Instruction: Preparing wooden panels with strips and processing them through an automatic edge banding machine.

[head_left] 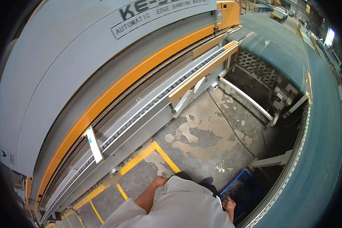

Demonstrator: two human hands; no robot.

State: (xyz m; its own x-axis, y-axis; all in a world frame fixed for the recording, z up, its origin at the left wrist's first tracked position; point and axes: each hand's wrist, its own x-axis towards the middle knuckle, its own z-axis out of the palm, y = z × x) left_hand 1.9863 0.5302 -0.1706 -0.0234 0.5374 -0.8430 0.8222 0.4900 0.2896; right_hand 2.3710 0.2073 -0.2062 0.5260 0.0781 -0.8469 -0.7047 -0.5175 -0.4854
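My left hand (159,181) is at my left side, by the hem of my light grey shirt (190,201). Its fingers are curled in, and whatever they might hold is hidden. Down at my right side is my right hand (228,205), fingers bent inward, over the near edge of a blue crate (231,183) on the floor. I cannot see anything in that hand. A narrow white panel (95,146) lies across the roller track of the large grey edge banding machine (72,57), out of reach of both hands.
An orange rail (140,70) runs along the machine above the roller track (140,112). A wooden-faced support arm (203,74) juts out ahead. Along the right curves a green conveyor belt (325,144) on a white frame. Yellow lines (140,156) mark the patchy concrete floor.
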